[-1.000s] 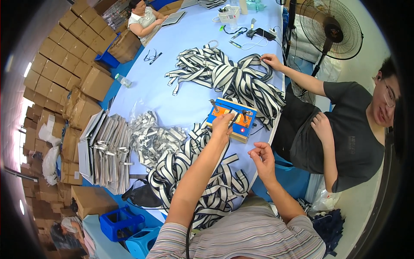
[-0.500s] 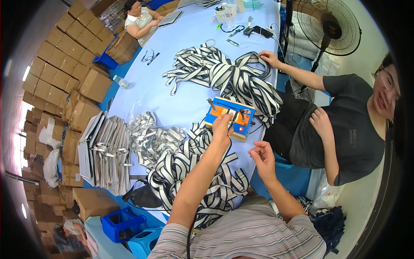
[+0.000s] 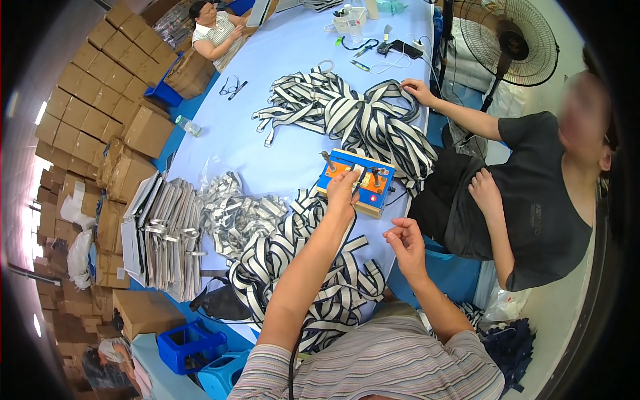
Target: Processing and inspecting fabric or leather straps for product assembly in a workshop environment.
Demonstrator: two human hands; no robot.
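My left hand (image 3: 343, 189) reaches out to a blue and orange box-shaped device (image 3: 355, 180) on the pale blue table (image 3: 280, 133). Its fingers are closed on a black-and-white striped strap (image 3: 313, 220) at the device's front edge. The strap runs back along my forearm into a loose heap of striped strap (image 3: 293, 267) near the table edge. My right hand (image 3: 405, 244) hovers over the table's near corner, fingers curled and pinched together, with nothing clearly in them.
Another heap of striped strap (image 3: 360, 120) lies beyond the device, with a seated person's hand (image 3: 417, 90) on it. Cut strap pieces (image 3: 233, 213) and stacked flat bags (image 3: 163, 233) lie at left. Cardboard boxes (image 3: 87, 127) line the left side; a fan (image 3: 510, 40) stands at right.
Almost nothing: my left hand stays at the device and my right hand holds its place near the table corner.
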